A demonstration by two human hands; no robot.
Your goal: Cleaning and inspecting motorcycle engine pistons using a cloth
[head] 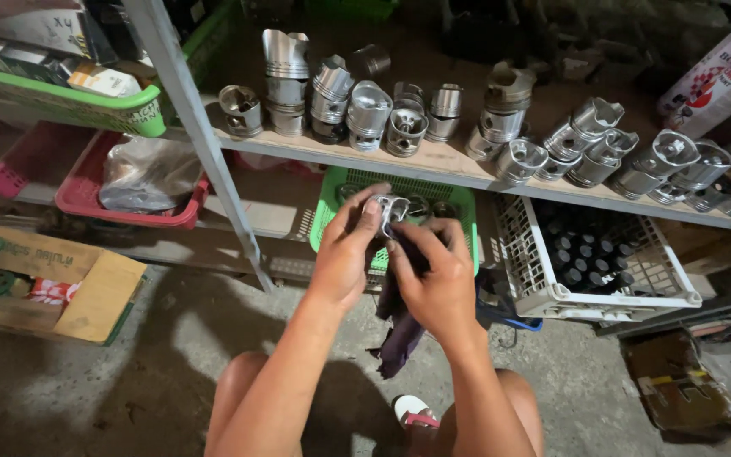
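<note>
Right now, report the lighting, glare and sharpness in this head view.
Head view: bright glare on the shiny metal pistons on the wooden shelf; both hands are evenly lit around a small metal piston; the concrete floor is shadowed; edges bend slightly; focus sharp.

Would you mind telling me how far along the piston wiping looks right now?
Done, it seems: many metal pistons stand on the wooden shelf. In hand: the left hand holds one piston while the right hand works a dark cloth on it. Left: more parts lie in the green basket.
</note>
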